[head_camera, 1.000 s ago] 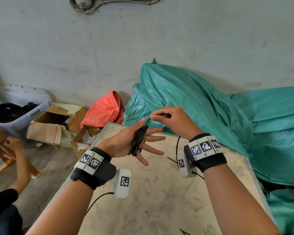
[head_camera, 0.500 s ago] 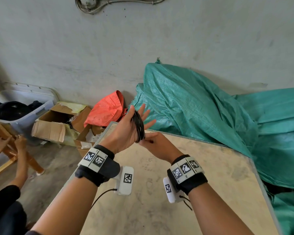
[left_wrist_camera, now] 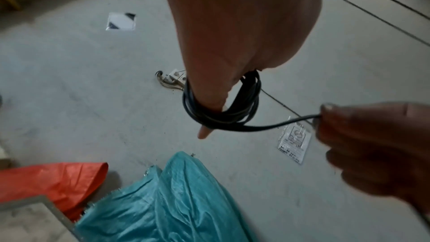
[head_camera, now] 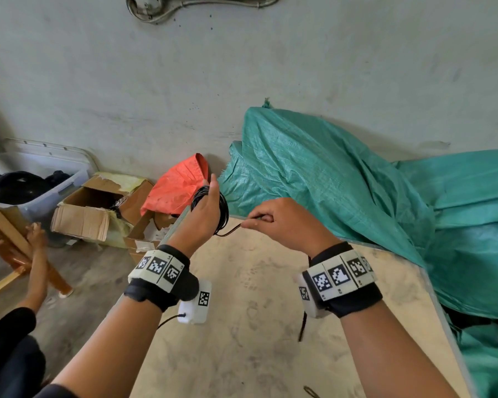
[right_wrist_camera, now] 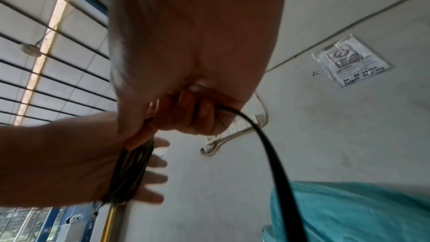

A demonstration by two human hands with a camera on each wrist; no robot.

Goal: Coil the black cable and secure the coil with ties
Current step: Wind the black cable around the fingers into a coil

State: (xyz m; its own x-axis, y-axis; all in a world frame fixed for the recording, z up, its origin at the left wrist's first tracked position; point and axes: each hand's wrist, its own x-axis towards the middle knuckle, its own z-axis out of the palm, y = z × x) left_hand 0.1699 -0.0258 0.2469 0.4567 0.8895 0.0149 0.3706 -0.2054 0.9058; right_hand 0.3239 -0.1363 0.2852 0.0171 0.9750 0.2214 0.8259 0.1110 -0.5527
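Note:
The black cable point(head_camera: 224, 209) is wound in several loops around my left hand point(head_camera: 203, 209), which is raised over the table's far left corner with its fingers straight and spread. In the left wrist view the coil point(left_wrist_camera: 223, 115) circles the fingers. The right wrist view shows the coil point(right_wrist_camera: 130, 170) across that hand point(right_wrist_camera: 69, 163). Just right of the coil, my right hand point(head_camera: 279, 222) pinches the free strand point(head_camera: 230, 231). The rest of the strand point(right_wrist_camera: 267, 154) trails down past my right wrist. No ties are clearly in view.
A dusty beige table point(head_camera: 242, 326) lies under my arms. A teal tarp point(head_camera: 328, 182) is heaped behind and to the right of it. On the floor at left are an orange bag point(head_camera: 179, 185), cardboard boxes point(head_camera: 98, 202) and a plastic bin point(head_camera: 41, 179). Another person's hands point(head_camera: 35, 254) hold a wooden stool.
My right hand went from above the coil, down under my left hand, then out to the right with the strand, adding a turn. My left hand turned its back towards me.

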